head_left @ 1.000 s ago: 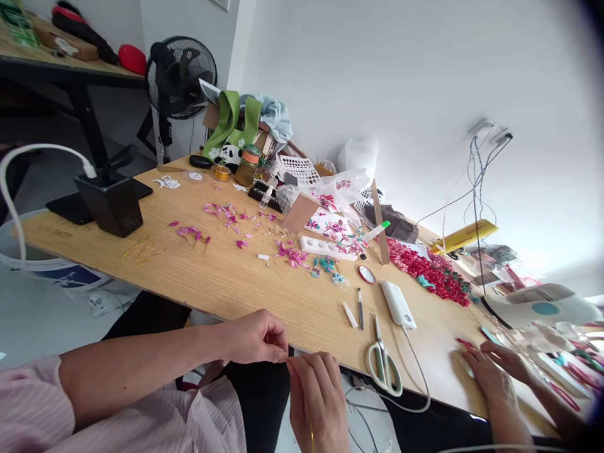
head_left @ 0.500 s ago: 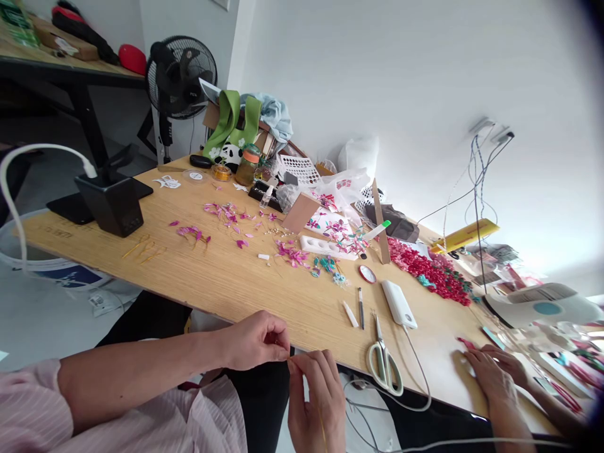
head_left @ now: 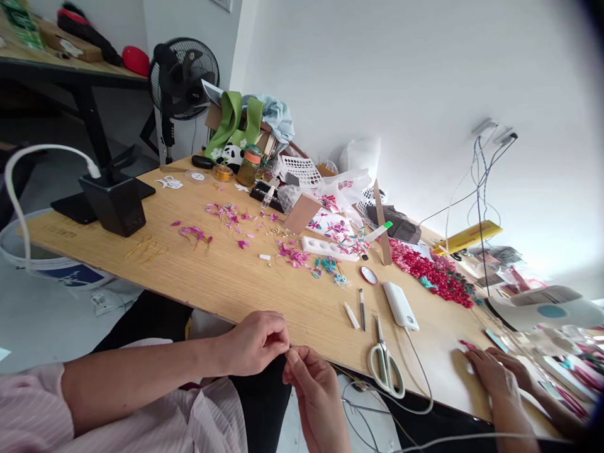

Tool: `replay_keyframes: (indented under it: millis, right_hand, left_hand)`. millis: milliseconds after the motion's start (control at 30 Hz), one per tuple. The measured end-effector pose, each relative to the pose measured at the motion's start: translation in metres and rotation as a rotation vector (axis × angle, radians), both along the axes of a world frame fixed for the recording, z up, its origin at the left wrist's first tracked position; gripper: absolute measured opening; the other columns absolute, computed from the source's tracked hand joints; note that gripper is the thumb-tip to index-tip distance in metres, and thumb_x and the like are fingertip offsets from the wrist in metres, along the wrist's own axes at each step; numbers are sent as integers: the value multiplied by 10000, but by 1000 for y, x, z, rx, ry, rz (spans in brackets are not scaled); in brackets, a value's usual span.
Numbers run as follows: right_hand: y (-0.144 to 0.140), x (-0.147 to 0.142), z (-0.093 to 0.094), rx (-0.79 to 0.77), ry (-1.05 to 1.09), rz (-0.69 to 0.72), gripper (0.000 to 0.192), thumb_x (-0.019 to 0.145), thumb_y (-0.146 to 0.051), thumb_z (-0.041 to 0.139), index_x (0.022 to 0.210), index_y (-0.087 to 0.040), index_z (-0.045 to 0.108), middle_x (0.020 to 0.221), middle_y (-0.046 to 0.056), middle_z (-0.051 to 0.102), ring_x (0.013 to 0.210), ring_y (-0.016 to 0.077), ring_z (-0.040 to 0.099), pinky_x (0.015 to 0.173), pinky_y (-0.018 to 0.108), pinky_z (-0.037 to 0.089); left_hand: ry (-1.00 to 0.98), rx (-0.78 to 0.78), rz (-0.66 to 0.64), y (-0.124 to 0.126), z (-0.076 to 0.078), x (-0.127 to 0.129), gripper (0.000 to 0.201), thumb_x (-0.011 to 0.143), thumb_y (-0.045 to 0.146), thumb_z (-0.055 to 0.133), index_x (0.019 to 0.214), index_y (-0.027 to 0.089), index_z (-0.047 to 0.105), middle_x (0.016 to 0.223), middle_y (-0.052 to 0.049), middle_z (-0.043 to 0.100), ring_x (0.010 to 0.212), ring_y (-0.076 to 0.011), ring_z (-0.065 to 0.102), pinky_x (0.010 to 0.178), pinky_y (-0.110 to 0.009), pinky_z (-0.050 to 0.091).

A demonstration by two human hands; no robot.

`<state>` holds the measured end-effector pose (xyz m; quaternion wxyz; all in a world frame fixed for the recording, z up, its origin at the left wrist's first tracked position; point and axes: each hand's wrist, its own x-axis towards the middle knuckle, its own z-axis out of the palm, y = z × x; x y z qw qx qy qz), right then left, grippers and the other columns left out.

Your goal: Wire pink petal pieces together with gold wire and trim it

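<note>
Note: your left hand [head_left: 257, 343] and right hand [head_left: 314, 387] pinch a thin, springy gold wire [head_left: 346, 372] trailing toward four o'clock; grip near the fingertips.

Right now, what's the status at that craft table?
Left hand and right hand pinched together at the table edge; item too small to identify. Scissors rightward, untouched. Co-worker's hands far right.

Pink-striped sleeve [head_left: 33, 402], pale green scissors [head_left: 385, 362], magenta petals [head_left: 226, 214], red bead heap [head_left: 431, 274], black fan [head_left: 184, 78]
</note>
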<state>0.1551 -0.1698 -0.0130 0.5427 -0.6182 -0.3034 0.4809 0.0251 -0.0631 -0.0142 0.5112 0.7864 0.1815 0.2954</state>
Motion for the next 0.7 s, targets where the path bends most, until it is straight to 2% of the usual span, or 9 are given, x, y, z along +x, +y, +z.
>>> replay_keyframes:
  millis: [67, 133, 200, 267, 333, 400, 500, 700]
  right_hand:
    - [-5, -1, 1, -33, -126, 54, 370, 753, -531, 697, 779, -161, 691, 695, 34, 623, 612, 132, 512, 586, 254, 428]
    - [-12, -4, -1, -24, -369, 81, 326, 761, -504, 704, 786, -179, 700, 694, 40, 645, 606, 149, 541, 566, 262, 439]
    - [-20, -6, -5, 161, -754, -30, 202, 778, -408, 724, 767, -211, 680, 663, 22, 633, 590, 156, 544, 563, 270, 439]
    - [-24, -6, -9, 453, -1182, -132, 113, 811, -277, 713, 905, -227, 677, 745, 36, 668, 684, 186, 582, 651, 306, 456]
    - [-25, -4, -9, 614, -1544, -152, 287, 813, -233, 715, 1091, -208, 646, 864, 74, 700, 827, 233, 610, 761, 361, 444]
    - [-23, -1, -7, 608, -1756, -123, 364, 842, -248, 686, 1190, -179, 606, 966, 109, 705, 934, 272, 605, 819, 401, 406]
    - [-20, 1, -3, 516, -1810, -72, 283, 908, -219, 588, 1188, -181, 597, 987, 105, 709, 969, 282, 596, 842, 432, 370]
    - [-17, -4, -2, 527, -1629, 10, 166, 909, -105, 520, 1001, -207, 612, 842, 47, 693, 882, 233, 601, 868, 438, 341]
  left_hand:
    - [60, -117, -12, 4, 0, 0, 100, 767, 137, 553, 668, 150, 549, 653, 17, 538, 614, -100, 471, 581, -200, 362]
    - [104, -280, -17, 7, 0, 1, 91, 761, 157, 567, 672, 143, 558, 639, 26, 538, 600, -94, 464, 570, -196, 359]
    - [121, -427, -28, 10, 1, 1, 91, 748, 168, 577, 664, 139, 556, 608, 39, 518, 574, -87, 441, 551, -194, 343]
    - [119, -514, -50, 11, 0, 2, 86, 727, 169, 589, 655, 137, 554, 585, 49, 500, 554, -82, 417, 534, -196, 322]
    - [117, -542, -75, 10, -1, 4, 79, 710, 169, 602, 652, 134, 561, 577, 52, 497, 547, -80, 406, 526, -198, 309]
    - [122, -541, -98, 9, -3, 4, 77, 702, 176, 618, 658, 132, 574, 571, 53, 497, 540, -79, 402, 520, -198, 305]
    - [133, -518, -111, 7, -6, 5, 89, 702, 190, 637, 663, 134, 579, 564, 54, 496, 533, -80, 404, 508, -196, 306]
    - [163, -456, -111, 4, -3, 2, 55, 722, 141, 593, 671, 133, 574, 580, 43, 506, 544, -84, 419, 498, -186, 309]
